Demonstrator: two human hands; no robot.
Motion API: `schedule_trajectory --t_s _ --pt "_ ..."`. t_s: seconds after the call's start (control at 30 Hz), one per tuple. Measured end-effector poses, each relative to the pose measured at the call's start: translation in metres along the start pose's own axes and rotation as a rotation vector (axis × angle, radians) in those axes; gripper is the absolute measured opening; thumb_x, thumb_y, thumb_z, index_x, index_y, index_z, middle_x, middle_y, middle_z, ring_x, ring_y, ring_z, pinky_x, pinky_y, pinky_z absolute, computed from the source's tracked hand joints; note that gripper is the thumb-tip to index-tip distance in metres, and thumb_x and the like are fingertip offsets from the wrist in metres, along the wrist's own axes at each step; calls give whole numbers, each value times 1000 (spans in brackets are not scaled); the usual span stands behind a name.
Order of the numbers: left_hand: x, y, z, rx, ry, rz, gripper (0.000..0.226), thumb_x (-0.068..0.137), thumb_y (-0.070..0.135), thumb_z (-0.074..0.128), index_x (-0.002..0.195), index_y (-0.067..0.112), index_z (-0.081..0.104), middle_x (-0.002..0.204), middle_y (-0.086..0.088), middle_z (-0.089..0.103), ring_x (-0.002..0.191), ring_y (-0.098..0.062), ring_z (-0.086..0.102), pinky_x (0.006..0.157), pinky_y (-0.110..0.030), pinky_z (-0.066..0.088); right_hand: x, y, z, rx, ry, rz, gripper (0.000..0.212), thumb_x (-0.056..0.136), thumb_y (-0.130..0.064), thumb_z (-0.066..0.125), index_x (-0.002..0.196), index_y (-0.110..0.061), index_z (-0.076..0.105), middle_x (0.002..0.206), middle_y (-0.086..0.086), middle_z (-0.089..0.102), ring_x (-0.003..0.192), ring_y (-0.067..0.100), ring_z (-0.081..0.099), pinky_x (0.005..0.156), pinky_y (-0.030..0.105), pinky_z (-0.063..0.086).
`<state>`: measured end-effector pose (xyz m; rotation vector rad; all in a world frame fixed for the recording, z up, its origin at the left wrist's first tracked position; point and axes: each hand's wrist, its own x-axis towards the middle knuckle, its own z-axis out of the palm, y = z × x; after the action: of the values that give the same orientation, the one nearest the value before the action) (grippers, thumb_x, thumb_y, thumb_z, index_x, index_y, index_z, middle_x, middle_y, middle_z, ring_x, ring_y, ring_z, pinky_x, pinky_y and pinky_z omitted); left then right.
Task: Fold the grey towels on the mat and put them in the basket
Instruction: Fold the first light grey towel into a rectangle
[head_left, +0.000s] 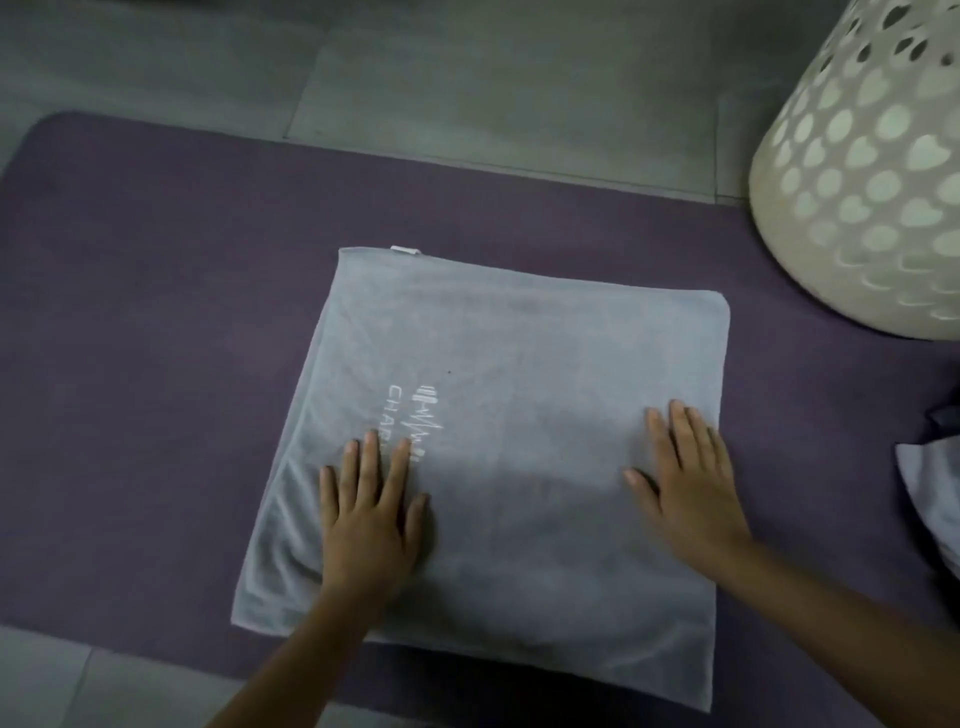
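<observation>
A grey towel with a white printed logo lies flat on the purple mat, in a roughly square shape. My left hand lies flat on its near left part, fingers straight and spread, partly over the logo. My right hand lies flat on its right part near the edge, fingers straight. A white basket with heart-shaped holes stands at the upper right, its base on the mat's far right corner.
More grey cloth lies bunched at the right edge of view, with something dark just above it. Grey floor tiles surround the mat beyond its far edge and at the near left.
</observation>
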<state>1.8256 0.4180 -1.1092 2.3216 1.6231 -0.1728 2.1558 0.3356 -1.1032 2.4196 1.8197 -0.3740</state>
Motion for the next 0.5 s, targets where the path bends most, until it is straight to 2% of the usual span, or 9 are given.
schedule_trajectory --t_s 0.13,0.23,0.3,0.37,0.43,0.5 --pt "-48 -18 -4 -178 102 -325 52 93 40 32 137 20 49 146 -21 37 131 -42 34 108 -56 23 -37 -21 1 27 17 -142 72 96 -57 12 137 -8 45 139 13 38 127 33 35 105 45 21" --pt "-69 -28 -11 -338 206 -552 42 91 25 45 132 13 51 138 -20 42 121 -43 37 101 -56 31 -68 -28 5 78 -33 -131 67 89 -58 34 138 -13 44 136 9 41 123 30 37 100 48 35" --pt "-75 -31 -19 -420 226 -655 36 93 18 49 129 14 50 134 -19 41 120 -39 34 99 -54 33 -82 -29 3 176 -54 6 64 84 -46 59 138 -13 45 136 10 41 121 33 37 96 53 39" --pt "-75 -38 -26 -500 244 -809 33 92 15 51 125 11 51 132 -20 39 121 -38 32 97 -55 35 -93 -28 -2 317 -62 227 66 80 -27 74 137 -9 45 135 17 39 120 40 36 98 55 35" --pt "-73 -50 -29 -553 226 -952 32 93 18 54 123 7 52 131 -22 42 123 -39 34 97 -55 36 -103 -29 -11 443 -83 406 67 78 -17 75 136 -9 43 132 24 36 118 43 35 98 53 34" --pt "-77 -61 -28 -561 175 -955 33 92 27 58 118 8 57 124 -22 50 120 -40 40 96 -53 39 -116 -27 -15 544 -123 523 64 80 -13 73 135 -10 42 130 25 36 112 42 40 93 48 39"
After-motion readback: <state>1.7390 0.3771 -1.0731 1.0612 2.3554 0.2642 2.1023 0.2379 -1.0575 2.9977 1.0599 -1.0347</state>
